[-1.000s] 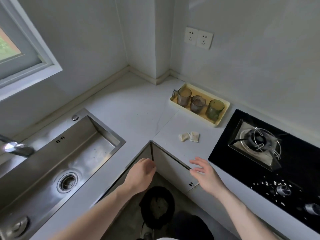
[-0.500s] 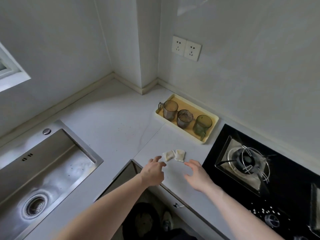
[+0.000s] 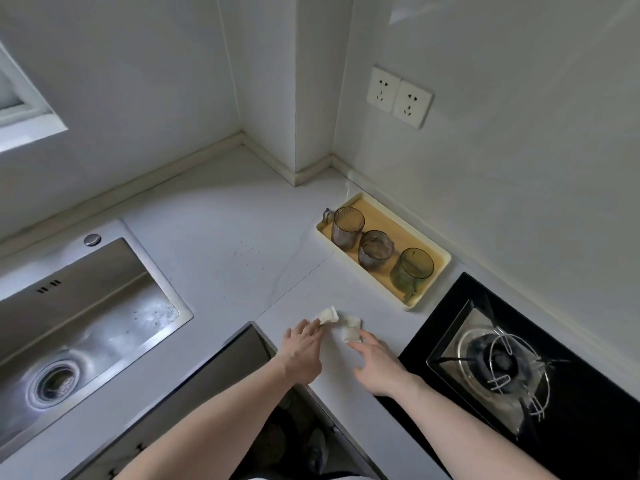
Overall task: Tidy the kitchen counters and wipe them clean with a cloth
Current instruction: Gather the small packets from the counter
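1. Two small white packets, lower centre of frame, on the pale surface [image 3: 214, 223]: left packet [image 3: 327, 315], right packet [image 3: 350, 332], just beside each other.
2. Left hand [image 3: 303, 351]: fingers extended, tips touching left packet's near edge; grip not discernible.
3. Right hand [image 3: 375, 363]: fingers straight, tips against right packet's near end.
4. Yellow tray [image 3: 431, 284], centre right, holding three tinted cups [image 3: 375, 249] in a row.
5. Steel sink [image 3: 79, 317], left; black gas hob [image 3: 498, 362], lower right.
6. Double wall socket [image 3: 399, 97], upper right; window sill, upper left.
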A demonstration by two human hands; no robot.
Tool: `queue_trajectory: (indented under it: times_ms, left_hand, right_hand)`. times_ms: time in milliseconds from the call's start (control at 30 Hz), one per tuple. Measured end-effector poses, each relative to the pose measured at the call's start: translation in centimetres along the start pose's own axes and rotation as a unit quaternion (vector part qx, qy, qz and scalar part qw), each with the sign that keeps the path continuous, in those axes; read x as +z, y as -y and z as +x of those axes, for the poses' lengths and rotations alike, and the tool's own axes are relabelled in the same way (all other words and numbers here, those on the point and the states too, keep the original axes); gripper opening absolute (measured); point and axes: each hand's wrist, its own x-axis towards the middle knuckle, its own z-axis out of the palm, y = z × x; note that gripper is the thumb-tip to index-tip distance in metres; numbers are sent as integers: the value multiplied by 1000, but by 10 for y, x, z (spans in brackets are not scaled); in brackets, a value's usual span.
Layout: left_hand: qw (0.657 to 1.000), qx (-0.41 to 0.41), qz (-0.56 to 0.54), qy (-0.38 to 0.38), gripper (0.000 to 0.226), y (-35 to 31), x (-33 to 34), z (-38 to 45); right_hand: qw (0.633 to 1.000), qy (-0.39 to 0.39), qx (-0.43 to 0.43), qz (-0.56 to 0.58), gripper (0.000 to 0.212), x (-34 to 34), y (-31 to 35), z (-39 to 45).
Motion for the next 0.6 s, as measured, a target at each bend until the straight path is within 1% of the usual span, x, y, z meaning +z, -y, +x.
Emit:
queue_trajectory:
  times_ms: [133,300,400,467,600]
  left_hand:
    - [992,-32,-105,-63,83,12,5,-22]
    - [975,-34,-171,-137,75,30,0,-53]
    - [965,-26,-192,-175,75,33,-8,-69]
    - [960,-25,-207,-185,73,34,-12,-78]
    - [952,-26,-230,-200,70,40,-13,-97]
  right_hand:
    - [999,29,-5,-28,62,5,-3,11]
    - [998,29,3,-55,69,9,-2,17]
    - [998,23,-3,-60,72,8,2,18]
    - [999,14,0,-41,74,8,2,17]
    - [997,-27,-26,61,72,12,8,3]
